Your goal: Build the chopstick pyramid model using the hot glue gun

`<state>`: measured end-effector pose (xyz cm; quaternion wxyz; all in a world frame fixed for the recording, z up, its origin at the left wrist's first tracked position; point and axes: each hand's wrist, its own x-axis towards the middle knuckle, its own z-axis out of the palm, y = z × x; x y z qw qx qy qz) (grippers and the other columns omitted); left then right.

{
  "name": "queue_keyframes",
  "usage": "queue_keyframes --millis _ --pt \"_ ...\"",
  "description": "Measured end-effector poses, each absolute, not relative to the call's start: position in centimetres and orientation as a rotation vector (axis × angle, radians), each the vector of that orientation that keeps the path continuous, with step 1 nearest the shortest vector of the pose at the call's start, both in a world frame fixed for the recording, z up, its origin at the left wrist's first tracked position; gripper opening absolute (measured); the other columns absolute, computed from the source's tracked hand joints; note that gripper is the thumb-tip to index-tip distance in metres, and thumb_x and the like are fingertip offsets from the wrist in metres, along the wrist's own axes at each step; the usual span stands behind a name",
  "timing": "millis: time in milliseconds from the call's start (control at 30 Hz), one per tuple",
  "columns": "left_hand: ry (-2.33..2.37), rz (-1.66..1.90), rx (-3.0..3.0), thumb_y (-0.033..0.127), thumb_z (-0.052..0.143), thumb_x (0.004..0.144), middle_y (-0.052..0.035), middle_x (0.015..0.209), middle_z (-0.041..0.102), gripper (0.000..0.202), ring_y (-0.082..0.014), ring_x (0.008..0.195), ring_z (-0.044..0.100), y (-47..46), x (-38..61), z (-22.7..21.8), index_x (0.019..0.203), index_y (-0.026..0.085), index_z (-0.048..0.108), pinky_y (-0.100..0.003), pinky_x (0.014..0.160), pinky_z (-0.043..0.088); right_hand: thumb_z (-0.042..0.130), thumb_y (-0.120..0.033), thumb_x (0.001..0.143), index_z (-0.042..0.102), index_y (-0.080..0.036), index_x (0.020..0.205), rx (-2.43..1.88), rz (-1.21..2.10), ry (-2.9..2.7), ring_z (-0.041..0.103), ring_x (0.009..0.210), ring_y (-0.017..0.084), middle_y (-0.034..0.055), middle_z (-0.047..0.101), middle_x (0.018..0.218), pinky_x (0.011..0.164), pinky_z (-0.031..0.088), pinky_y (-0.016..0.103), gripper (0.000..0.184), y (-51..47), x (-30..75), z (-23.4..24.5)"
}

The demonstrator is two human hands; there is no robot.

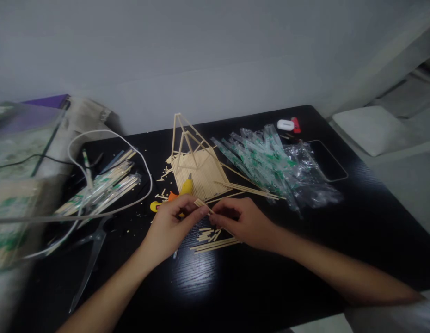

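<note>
Between my two hands is a small bundle of short wooden sticks [203,205], held above the table. My left hand [173,217] pinches its left end with thumb and fingers. Thumb and fingertips of my right hand [244,222] close on its right end. Just beyond my left hand lies a yellow hot glue gun [187,187], nozzle pointing away. Behind it sits a flat panel of sticks [204,169] with an upright stick frame [179,138] on it. Below my hands lie cut short pieces [205,235] and a few longer sticks [215,246].
Crumpled plastic wrappers [263,157] cover the right middle of the black table [287,286]. Farther right are a phone-like slab [328,159] and a white case [285,125]. On the left, a white cable [150,171] loops over packaged chopsticks [104,185].
</note>
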<state>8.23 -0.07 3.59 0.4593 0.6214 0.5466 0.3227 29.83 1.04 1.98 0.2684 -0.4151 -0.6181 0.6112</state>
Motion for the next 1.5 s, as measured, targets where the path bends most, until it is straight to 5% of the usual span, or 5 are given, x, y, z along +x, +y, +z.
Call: queue_keyframes --millis 867,1500 --pt "1.394 0.959 1.458 0.037 0.079 0.087 0.0003 0.079 0.073 0.017 -0.0127 0.071 0.066 0.3 7.3 3.6 0.096 0.022 0.078 -0.024 0.068 0.054 0.073 -0.033 0.094 0.077 -0.018 0.090 -1.164 1.536 -1.594 0.069 0.070 0.017 0.0028 0.076 0.078 0.065 0.052 0.029 0.017 1.2 29.9 1.5" --pt "1.388 0.993 1.516 0.038 0.074 0.095 -0.0009 0.077 0.072 0.019 -0.0130 0.067 0.065 -0.4 6.6 5.1 0.090 0.020 0.073 -0.023 0.063 0.053 0.072 -0.035 0.094 0.072 -0.019 0.086 -1.270 1.506 -1.537 0.068 0.067 0.016 0.0023 0.072 0.076 0.062 0.055 0.029 0.018 1.8 29.9 1.0"
